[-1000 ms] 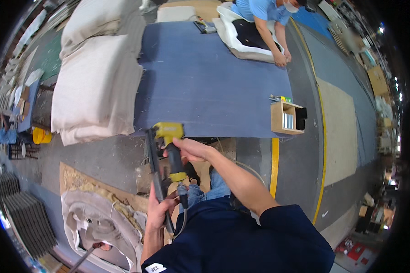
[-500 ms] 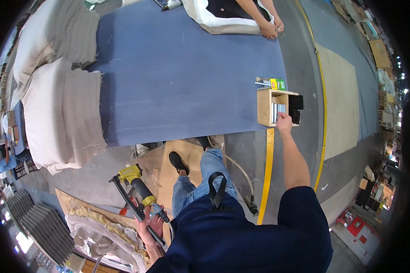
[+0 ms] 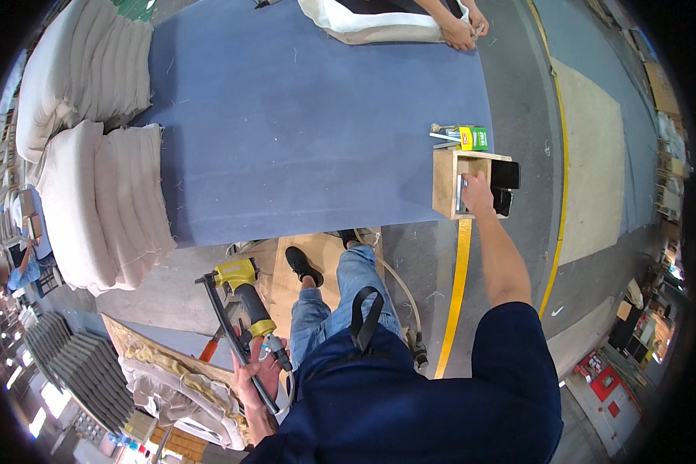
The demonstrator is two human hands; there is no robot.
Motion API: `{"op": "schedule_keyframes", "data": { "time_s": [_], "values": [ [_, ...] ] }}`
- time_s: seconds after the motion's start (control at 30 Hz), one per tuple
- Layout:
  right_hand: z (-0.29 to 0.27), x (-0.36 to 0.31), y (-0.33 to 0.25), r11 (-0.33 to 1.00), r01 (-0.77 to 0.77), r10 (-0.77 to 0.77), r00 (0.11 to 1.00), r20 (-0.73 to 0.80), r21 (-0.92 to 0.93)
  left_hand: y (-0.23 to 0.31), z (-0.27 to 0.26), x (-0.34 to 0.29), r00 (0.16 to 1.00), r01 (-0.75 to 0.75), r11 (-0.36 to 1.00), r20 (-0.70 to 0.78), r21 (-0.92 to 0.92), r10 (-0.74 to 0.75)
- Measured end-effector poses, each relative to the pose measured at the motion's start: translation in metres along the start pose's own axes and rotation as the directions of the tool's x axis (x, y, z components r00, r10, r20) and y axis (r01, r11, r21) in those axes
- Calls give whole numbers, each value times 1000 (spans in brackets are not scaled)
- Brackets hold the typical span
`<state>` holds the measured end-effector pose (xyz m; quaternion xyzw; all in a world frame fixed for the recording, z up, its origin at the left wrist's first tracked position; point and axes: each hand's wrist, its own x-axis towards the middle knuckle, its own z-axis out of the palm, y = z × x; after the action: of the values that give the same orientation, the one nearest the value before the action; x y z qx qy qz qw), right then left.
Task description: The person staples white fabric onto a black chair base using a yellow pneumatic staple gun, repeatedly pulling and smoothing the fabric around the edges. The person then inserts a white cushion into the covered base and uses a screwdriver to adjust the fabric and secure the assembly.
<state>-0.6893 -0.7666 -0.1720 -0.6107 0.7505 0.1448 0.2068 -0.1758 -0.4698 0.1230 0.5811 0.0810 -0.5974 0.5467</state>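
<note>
Across the left hand (image 3: 268,373) lies a yellow-and-black air tool (image 3: 250,303).

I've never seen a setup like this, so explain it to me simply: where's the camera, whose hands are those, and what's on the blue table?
There's no robot here, just a person working bare-handed. The camera sits on their head looking down, and its wide lens bends straight edges. The left hand holds a yellow and black power tool, perhaps a nail or staple gun. The right hand is inside a small wooden box at the near right corner of the blue table. Beyond the box is a green and yellow packet. Folded pale cloth is piled at the left. At the far side, a co-worker's hand grips a padded piece.
</note>
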Motion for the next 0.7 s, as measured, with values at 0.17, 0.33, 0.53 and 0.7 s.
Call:
{"op": "schedule_keyframes", "data": {
  "time_s": [0.17,0.33,0.53,0.7],
  "values": [
    [-8,-11,-7,996,94,-94,987,-134,-7,-3,3,2,999,14,1000,-29,0,-14],
    [8,4,13,974,215,-226,953,-204,-77,-18,-20,-1,997,53,971,-43,-234,-65],
    [-4,14,66,856,166,-70,975,-209,489,0,-4,-20,1000,19,969,-14,-247,-23],
    [-26,37,103,921,-74,129,984,-119,382,-25,15,-24,999,-52,979,-6,-197,52]
  ]
}}
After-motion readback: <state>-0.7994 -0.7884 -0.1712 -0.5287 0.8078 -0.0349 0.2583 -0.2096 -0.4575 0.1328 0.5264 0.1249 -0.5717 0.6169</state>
